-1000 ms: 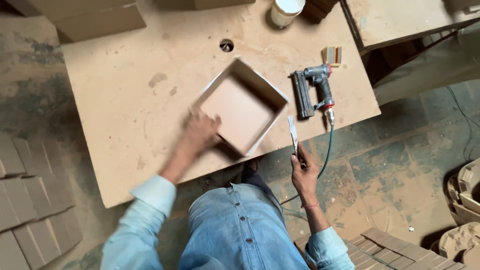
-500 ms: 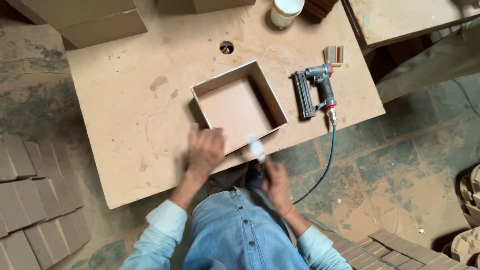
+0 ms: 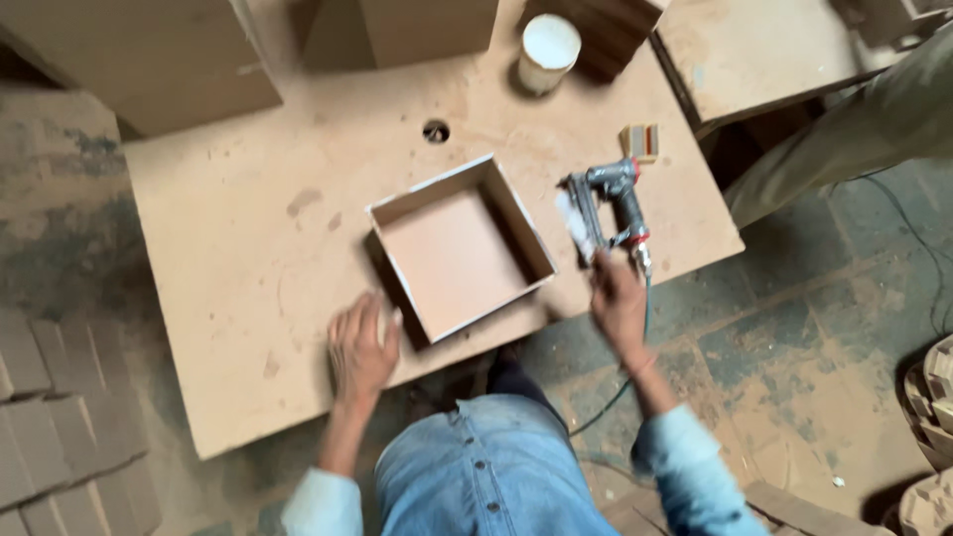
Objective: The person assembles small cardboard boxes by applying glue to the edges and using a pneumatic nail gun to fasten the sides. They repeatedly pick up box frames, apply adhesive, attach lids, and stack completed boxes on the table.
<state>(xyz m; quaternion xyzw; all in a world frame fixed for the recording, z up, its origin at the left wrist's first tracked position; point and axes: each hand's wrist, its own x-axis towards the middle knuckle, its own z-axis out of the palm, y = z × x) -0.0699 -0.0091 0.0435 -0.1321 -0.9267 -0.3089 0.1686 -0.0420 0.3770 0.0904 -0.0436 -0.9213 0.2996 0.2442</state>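
The right hand (image 3: 617, 298) pinches a thin pale strip (image 3: 574, 224) just beside the nail gun (image 3: 608, 210) at the board's right edge, seemingly loading it, while the left hand (image 3: 360, 344) rests spread flat near the front edge, beside the open box (image 3: 461, 245), with a white tub (image 3: 548, 48) well apart.
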